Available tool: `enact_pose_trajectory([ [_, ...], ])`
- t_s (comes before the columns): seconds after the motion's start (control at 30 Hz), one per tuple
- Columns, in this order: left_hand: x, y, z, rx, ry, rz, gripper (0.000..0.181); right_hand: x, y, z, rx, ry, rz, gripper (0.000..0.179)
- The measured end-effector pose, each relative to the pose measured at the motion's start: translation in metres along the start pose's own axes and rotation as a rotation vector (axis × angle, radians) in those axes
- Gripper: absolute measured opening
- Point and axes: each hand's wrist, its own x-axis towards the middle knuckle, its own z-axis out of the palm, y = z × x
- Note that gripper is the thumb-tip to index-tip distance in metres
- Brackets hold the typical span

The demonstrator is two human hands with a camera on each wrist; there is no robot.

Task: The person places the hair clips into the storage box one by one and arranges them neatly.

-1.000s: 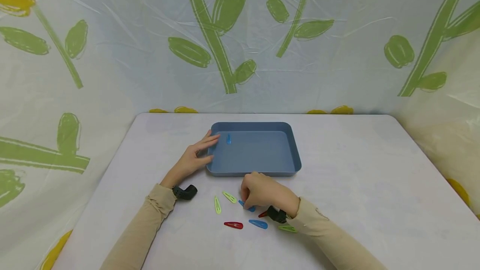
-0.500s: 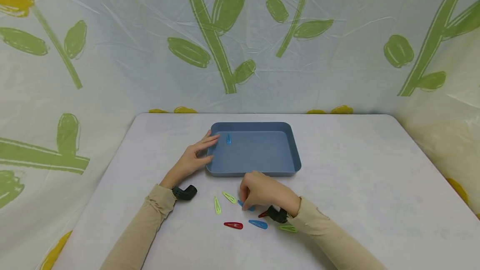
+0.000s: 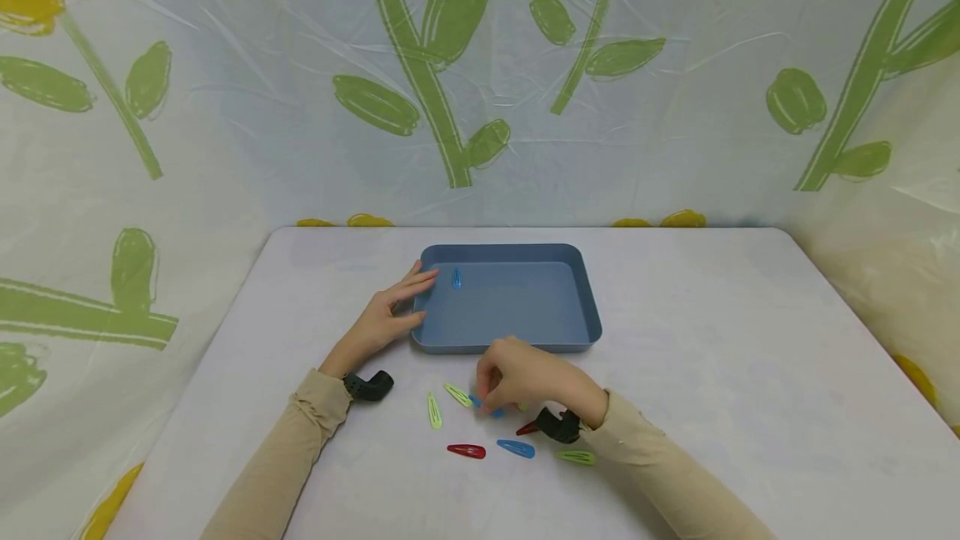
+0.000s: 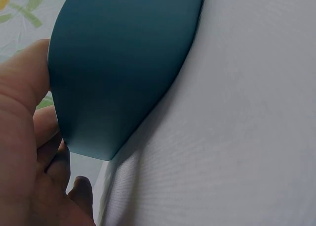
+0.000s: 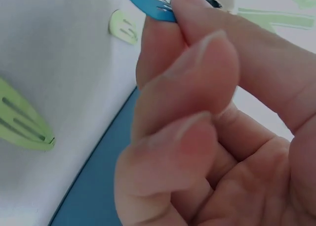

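Note:
My right hand (image 3: 528,373) pinches a blue snap hair clip (image 5: 150,4) between thumb and fingertip, just in front of the tray. In the right wrist view the clip sticks out beyond the fingertips, raised above the table. My left hand (image 3: 382,319) rests on the left side of the blue-grey tray (image 3: 510,349), fingers extended over its rim. The left wrist view shows the tray's wall (image 4: 118,72) against the thumb and fingers. Another blue hair clip (image 3: 457,277) lies inside the tray, near its left side.
On the white table (image 3: 712,340) lie green clips (image 3: 434,411), a red clip (image 3: 467,451) and a blue clip (image 3: 516,448). A second red clip (image 3: 527,427) is partly hidden by the right wrist's black camera (image 3: 558,425). A flower-patterned sheet (image 3: 285,107) hangs behind.
My right hand has lifted slightly and shifted a little left with the blue hair clip, uncovering part of a green clip beneath. The left hand stays on the tray.

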Motion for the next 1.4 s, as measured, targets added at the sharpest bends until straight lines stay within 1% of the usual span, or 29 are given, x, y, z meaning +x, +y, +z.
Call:
enact_pose_trajectory([
  [0.27,0.001,-0.001,0.001,-0.015,0.003,-0.009,0.055,0.001,0.002,-0.006,0.136,-0.018,-0.015,0.014],
  [0.5,0.002,-0.002,0.000,-0.018,0.007,-0.006,0.054,0.000,-0.001,-0.009,0.208,0.024,-0.023,0.009],
  [0.53,0.001,-0.006,0.000,-0.014,0.008,-0.004,0.055,0.001,-0.001,-0.010,0.217,0.030,-0.022,0.009],
  [0.73,0.001,-0.006,0.000,-0.016,0.011,-0.003,0.055,0.002,0.000,-0.011,0.249,0.046,-0.018,0.008],
  [0.77,0.001,-0.001,0.000,-0.019,0.012,-0.004,0.054,0.002,-0.001,-0.012,0.251,0.047,-0.021,0.007],
  [0.9,0.002,0.002,0.000,-0.006,0.007,0.001,0.054,0.001,-0.003,-0.017,0.277,0.054,-0.042,0.006],
  [1.23,0.000,0.002,0.001,-0.004,0.020,-0.001,0.054,-0.001,-0.002,-0.033,0.321,0.087,-0.061,0.005],
  [1.4,0.000,0.002,0.001,-0.023,0.018,-0.003,0.055,0.001,-0.001,-0.044,0.355,0.127,-0.067,0.005],
])
